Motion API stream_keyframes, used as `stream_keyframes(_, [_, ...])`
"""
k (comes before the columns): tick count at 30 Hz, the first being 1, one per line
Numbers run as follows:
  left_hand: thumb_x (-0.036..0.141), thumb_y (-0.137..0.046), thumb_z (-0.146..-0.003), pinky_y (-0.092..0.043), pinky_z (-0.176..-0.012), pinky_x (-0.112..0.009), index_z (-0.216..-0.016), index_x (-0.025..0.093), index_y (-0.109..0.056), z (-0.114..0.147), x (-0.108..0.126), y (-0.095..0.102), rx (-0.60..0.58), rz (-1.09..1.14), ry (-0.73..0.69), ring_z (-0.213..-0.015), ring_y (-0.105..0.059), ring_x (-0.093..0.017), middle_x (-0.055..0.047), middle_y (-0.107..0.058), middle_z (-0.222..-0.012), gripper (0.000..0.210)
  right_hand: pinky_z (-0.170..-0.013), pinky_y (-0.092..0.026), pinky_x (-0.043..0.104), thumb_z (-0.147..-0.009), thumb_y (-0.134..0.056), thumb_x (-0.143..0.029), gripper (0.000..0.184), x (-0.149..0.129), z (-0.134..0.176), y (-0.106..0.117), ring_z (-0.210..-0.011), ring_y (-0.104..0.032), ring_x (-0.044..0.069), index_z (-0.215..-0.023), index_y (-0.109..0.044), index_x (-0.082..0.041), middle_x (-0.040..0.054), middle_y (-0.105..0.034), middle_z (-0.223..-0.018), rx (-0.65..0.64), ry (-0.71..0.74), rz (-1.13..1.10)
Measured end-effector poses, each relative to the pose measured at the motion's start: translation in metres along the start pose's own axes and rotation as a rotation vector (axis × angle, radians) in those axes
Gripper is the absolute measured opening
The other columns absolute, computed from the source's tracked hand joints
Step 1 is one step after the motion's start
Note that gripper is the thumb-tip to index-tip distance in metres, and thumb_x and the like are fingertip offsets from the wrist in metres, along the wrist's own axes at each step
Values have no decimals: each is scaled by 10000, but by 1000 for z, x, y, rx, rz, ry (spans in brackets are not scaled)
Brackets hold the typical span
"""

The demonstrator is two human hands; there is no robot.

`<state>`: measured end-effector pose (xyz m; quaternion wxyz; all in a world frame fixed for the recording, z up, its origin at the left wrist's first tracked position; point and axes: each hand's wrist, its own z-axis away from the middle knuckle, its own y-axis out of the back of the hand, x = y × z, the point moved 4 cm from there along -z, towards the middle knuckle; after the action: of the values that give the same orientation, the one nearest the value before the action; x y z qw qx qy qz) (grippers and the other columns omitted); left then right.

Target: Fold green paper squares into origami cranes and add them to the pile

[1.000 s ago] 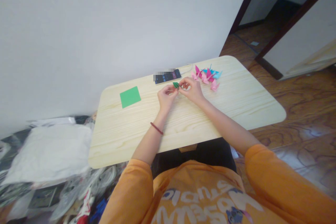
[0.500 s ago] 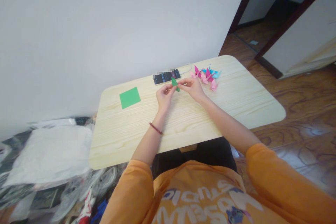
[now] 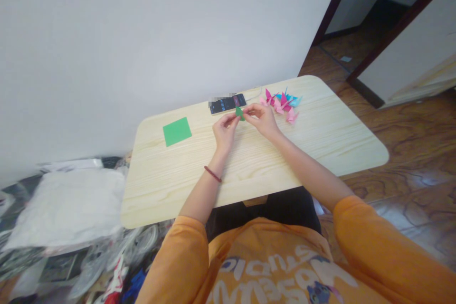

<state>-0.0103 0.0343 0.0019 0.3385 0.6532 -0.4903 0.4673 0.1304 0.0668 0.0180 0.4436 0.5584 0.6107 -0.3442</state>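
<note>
A small folded green paper (image 3: 240, 113) is held up between my two hands, just in front of the phone. My left hand (image 3: 225, 129) pinches its left side between thumb and fingers. On its right side, the fingertips of my right hand (image 3: 262, 119) are closed on it too. The folds are too small to make out. Several paper cranes (image 3: 283, 102) in pink, magenta and blue stand close together beyond my right hand. Left of my left hand, a flat green paper square (image 3: 177, 131) lies on the table.
A phone (image 3: 228, 103) with a lit screen and a cable lies at the back of the pale wooden table (image 3: 171, 180), against the white wall. Bagged items and a white package (image 3: 67, 209) are on the floor at the left. A doorway opens at the right.
The folded green paper has turned between my fingers and now looks shorter and broader. Both hands keep their pinch on it and have hardly moved.
</note>
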Motion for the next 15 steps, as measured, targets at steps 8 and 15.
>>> stream_keyframes(8, [304, -770, -719, -556, -750, -300, -849, 173, -708, 2, 4, 1, 11, -13, -59, -762, -693, -161, -51, -741, -838, 195, -805, -572, 358, -681, -766, -437, 285, -1, 0, 0, -799, -663, 171, -739, -630, -194, 32, -664, -814, -5, 54, -79])
stream_keyframes(15, [318, -749, -755, -546, -724, -287, -789, 199, -724, 0, 11, 5, 46, -93, -208, -841, -669, -164, -51, -713, -870, 127, -795, -571, 345, -632, -803, -470, 335, -1, 0, -2, -780, -674, 167, -732, -637, -197, 31, -696, -812, -30, -45, -184])
